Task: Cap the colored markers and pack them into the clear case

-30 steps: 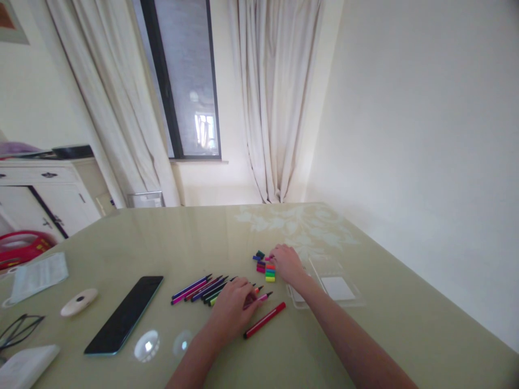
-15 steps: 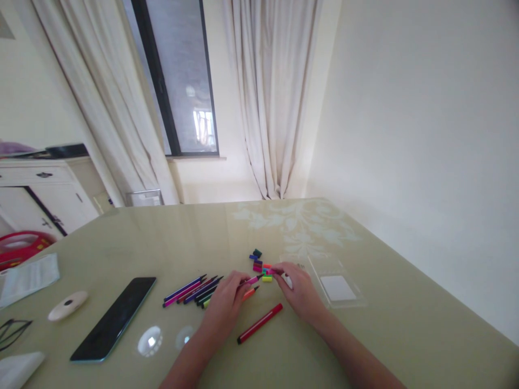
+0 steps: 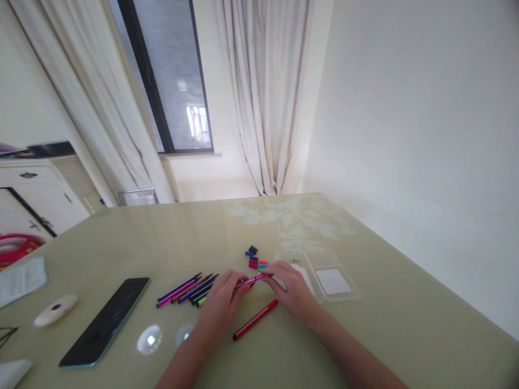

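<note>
fingers (image 3: 239, 278) of the left hand (image 3: 221, 305) curled narrow around a pink marker (image 3: 250, 280), pinching its barrel. right hand (image 3: 292, 292) fingertips closed on the marker's far end, at the pink cap; whether the cap is seated or just touching, can't tell. marker sits between both hands, just above the table (image 3: 365, 335), pointing toward 2 o'clock.

head view, counts: one pink marker held. one red marker (image 3: 255, 319) lying capped at 6 o'clock of the hands, clear of both. a row of loose markers (image 3: 184, 288) at 9 o'clock of the left hand, roughly six showing, the near ends run under the hand so exact count unclear. pile of loose caps (image 3: 254, 259) at 12 o'clock, about five or six, too small to count cleanly. one clear plastic case (image 3: 332, 278) at 3 o'clock of the right hand, its left edge behind the hand. one black phone (image 3: 105, 321) at 9 o'clock, one white round object (image 3: 54, 310) beyond it.

cut off at the left frame edge: a folded packet (image 3: 20, 278), and a white thing at the bottom corner, unidentifiable.
</note>
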A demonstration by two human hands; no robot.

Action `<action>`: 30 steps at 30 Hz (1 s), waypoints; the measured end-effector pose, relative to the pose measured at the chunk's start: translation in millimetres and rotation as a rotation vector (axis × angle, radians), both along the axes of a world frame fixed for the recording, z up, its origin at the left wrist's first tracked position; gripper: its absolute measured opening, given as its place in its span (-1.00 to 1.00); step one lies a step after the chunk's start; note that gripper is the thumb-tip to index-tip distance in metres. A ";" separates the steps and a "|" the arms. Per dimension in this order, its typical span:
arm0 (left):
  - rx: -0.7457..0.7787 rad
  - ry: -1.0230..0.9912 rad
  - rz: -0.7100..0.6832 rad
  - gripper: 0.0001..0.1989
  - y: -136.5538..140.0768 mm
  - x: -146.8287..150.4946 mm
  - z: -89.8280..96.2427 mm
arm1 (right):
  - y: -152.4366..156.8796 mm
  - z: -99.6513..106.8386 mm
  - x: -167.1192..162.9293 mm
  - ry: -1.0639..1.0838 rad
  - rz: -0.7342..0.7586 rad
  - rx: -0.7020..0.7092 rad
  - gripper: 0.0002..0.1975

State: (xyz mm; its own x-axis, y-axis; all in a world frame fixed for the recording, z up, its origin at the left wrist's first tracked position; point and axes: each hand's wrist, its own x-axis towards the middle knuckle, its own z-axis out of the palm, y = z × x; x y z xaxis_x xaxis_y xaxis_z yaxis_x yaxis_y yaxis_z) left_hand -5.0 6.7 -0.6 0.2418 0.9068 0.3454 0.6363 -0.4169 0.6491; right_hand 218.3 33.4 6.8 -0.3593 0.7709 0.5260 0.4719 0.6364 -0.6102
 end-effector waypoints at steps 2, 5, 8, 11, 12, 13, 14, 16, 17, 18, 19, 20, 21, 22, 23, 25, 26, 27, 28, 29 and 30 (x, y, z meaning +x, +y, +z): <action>0.016 -0.018 -0.006 -0.78 -0.3 0.8 0.7 | -0.4 2.0 -0.4 0.055 0.020 -0.048 -0.82; 0.019 -0.056 -0.014 -0.79 -1.5 2.5 2.7 | -0.9 5.1 -1.0 0.158 0.040 -0.117 -0.84; 0.000 -0.073 -0.013 -0.79 -3.5 4.2 4.0 | -1.3 7.6 -1.6 0.219 0.052 -0.150 -0.84; -0.002 -0.062 -0.011 -0.79 -5.5 5.5 4.3 | -1.1 8.1 -1.3 0.230 0.070 -0.162 -0.84; -0.003 -0.047 -0.007 -0.79 -6.1 5.9 4.5 | -0.8 7.7 -1.0 0.226 0.077 -0.165 -0.84; -0.006 -0.019 0.000 -0.78 -6.7 6.4 4.8 | -0.4 7.0 -0.6 0.214 0.088 -0.170 -0.84; -0.007 0.028 0.006 -0.78 -7.3 7.1 5.2 | 0.3 6.1 -0.1 0.190 0.097 -0.178 -0.84; 0.014 0.165 0.011 -0.80 -8.7 9.0 6.2 | 2.5 3.7 0.8 0.113 0.100 -0.187 -0.83; 0.033 0.241 0.010 -0.81 -9.6 10.2 6.4 | 4.1 2.4 1.2 0.065 0.084 -0.178 -0.83; 0.052 0.307 0.003 -0.82 -10.7 11.6 6.5 | 6.0 1.2 1.4 0.009 0.050 -0.158 -0.82; 0.065 0.354 -0.008 -0.83 -11.9 13.1 6.3 | 8.1 0.0 1.5 -0.055 0.003 -0.128 -0.80; 0.069 0.381 -0.022 -0.84 -13.2 14.7 5.9 | 10.4 -1.2 1.3 -0.126 -0.055 -0.091 -0.78; 0.062 0.392 -0.038 -0.85 -14.6 16.3 5.3 | 12.6 -2.2 1.0 -0.205 -0.111 -0.055 -0.75; 0.049 0.393 -0.061 -0.87 -16.0 17.7 4.8 | 14.6 -3.2 0.4 -0.285 -0.159 -0.027 -0.72; 0.033 0.389 -0.089 -0.88 -17.4 18.9 4.6 | 16.4 -4.1 -0.3 -0.361 -0.192 -0.007 -0.70; 0.001 0.377 -0.149 -0.85 -20.1 20.1 5.8 | 18.7 -5.6 -1.9 -0.472 -0.220 0.008 -0.70; -0.022 0.372 -0.181 -0.85 -21.4 19.9 7.5 | 19.2 -6.1 -2.6 -0.505 -0.226 0.006 -0.71; -0.050 0.364 -0.214 -0.87 -22.6 19.3 9.8 | 19.5 -6.4 -3.1 -0.525 -0.233 0.000 -0.72; -0.083 0.354 -0.245 -0.89 -23.8 18.3 12.6 | 19.6 -6.5 -3.3 -0.533 -0.242 -0.006 -0.74; -0.119 0.343 -0.271 -0.92 -25.0 17.0 15.7 | 19.6 -6.5 -3.4 -0.534 -0.253 -0.011 -0.74; -0.153 0.334 -0.295 -0.93 -26.0 15.5 18.6 | 19.7 -6.5 -3.3 -0.532 -0.265 -0.016 -0.75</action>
State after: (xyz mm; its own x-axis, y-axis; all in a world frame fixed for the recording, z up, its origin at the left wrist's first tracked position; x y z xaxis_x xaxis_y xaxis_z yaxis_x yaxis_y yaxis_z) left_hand 10.5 -19.3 18.0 0.5717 0.8172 0.0728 0.6897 -0.5267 0.4969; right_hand 215.0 53.1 0.3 -0.3644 0.8767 0.3140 0.8570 0.4476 -0.2552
